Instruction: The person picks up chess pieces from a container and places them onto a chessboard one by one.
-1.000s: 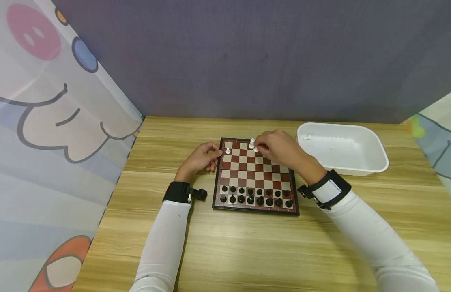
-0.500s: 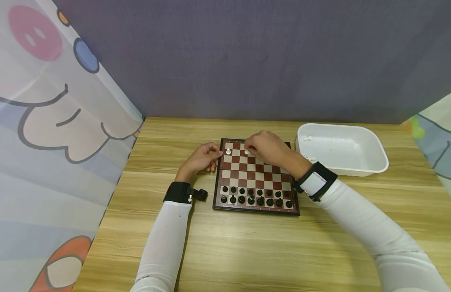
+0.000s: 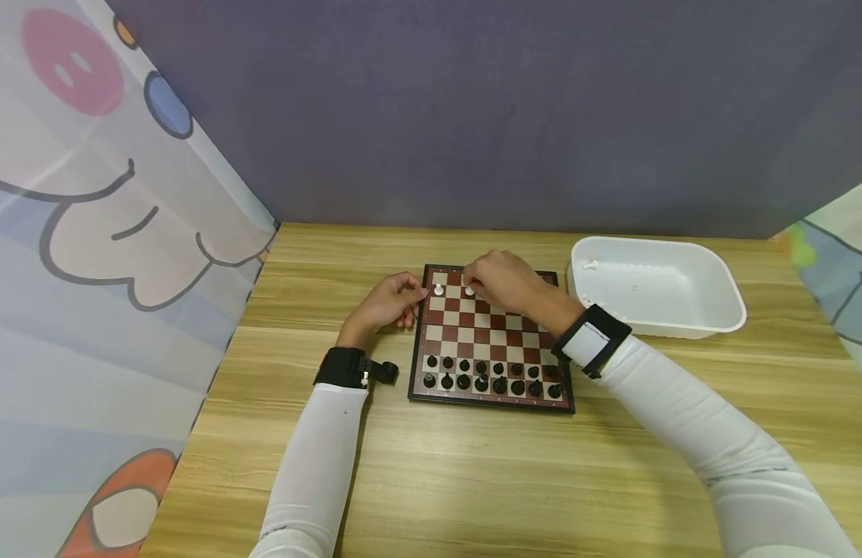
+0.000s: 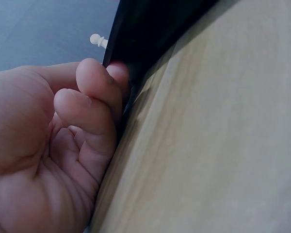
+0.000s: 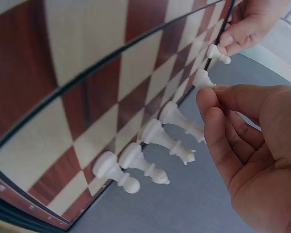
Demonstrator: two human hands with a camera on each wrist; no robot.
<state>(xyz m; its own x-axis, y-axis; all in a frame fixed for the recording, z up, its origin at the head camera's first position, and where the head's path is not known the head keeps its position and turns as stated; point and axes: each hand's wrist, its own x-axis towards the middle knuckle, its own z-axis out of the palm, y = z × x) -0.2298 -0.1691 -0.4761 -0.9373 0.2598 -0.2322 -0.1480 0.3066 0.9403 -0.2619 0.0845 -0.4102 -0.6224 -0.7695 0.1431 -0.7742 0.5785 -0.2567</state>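
Chessboard (image 3: 492, 337) lies checkered; pinched piece (image 5: 202, 78) flares, perhaps plastic.

Left hand (image 4: 48, 150), fingers curled, held dark board (image 4: 150, 29) by edge. White pawn (image 4: 99, 41) showed past board's edge near fingertips, base hidden. Wood-grain tabletop (image 4: 218, 136) alongside; blue-grey backdrop (image 4: 34, 29) behind.

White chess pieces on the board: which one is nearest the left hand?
The white pawn near the chessboard's left edge; the other white pieces there stand farther right, closer to the right hand.
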